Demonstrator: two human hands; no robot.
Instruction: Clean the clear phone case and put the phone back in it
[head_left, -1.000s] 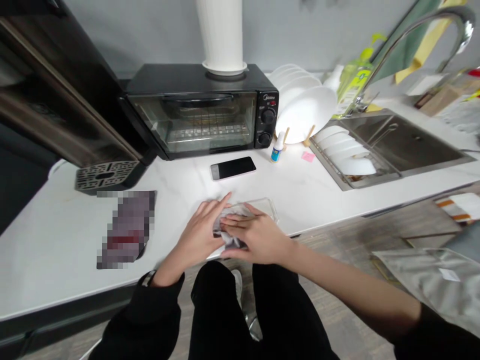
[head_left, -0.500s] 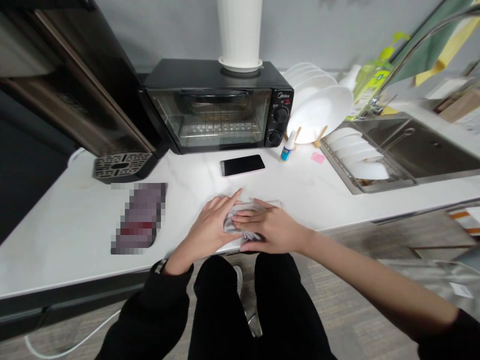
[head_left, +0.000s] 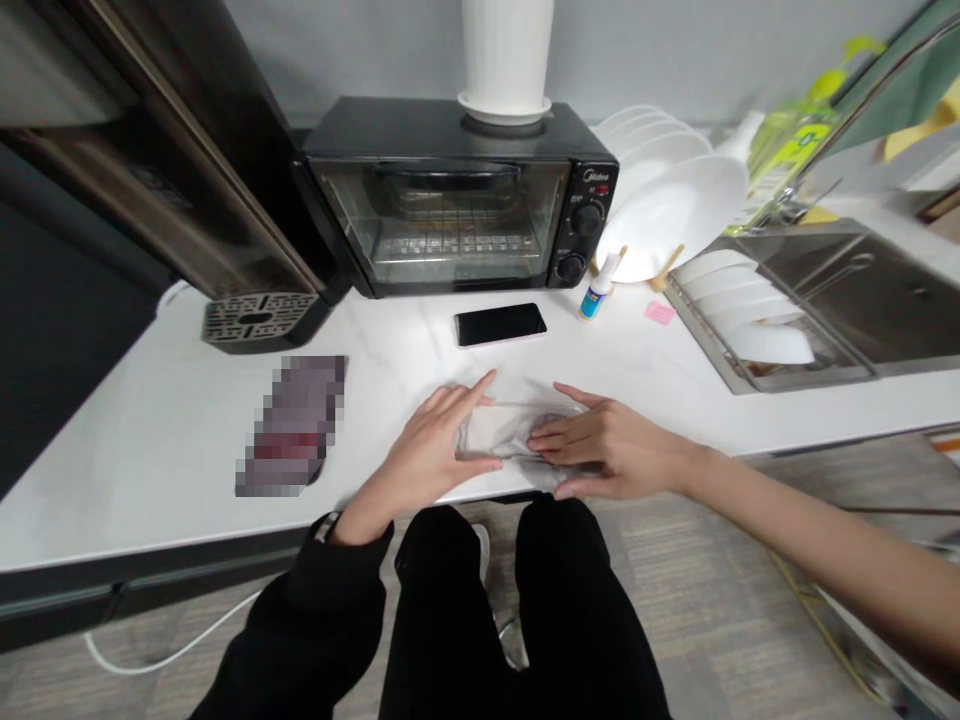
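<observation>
Both hands down on a clear plastic case point(head_left: 504, 432), right at the front edge of the white counter point(head_left: 150, 440), just above the knees. Left hand point(head_left: 429, 452) open, fingers stretched flat, tips pressing the case's left end. Right hand point(head_left: 616, 458) likewise open and unclenched, fingers laid along the right end, thumb low by the counter's lip. Nothing gripped by either, only pinned in place. Something grey and crumpled inside or under the clear plastic, possibly a cloth; too much glare to say for sure.

Behind, well apart: a dark phone point(head_left: 500, 325) lying flat, then a black toaster oven point(head_left: 457, 200) with a white vase point(head_left: 506, 55) on top. To the right, a small bottle point(head_left: 598, 296), a pink note point(head_left: 659, 312), white plates point(head_left: 675, 195) leaning upright, more of them in the sink point(head_left: 900, 300). To the left, a blurred dark packet point(head_left: 294, 425).

Risks, as a judgement only. So near the edge, could slide off to the floor with one uneven push: slick plastic, smooth top, flat fingers, little hold. Could also buckle or spring up at one end under harder pressure from one side. Little danger to the phone, far enough back.
</observation>
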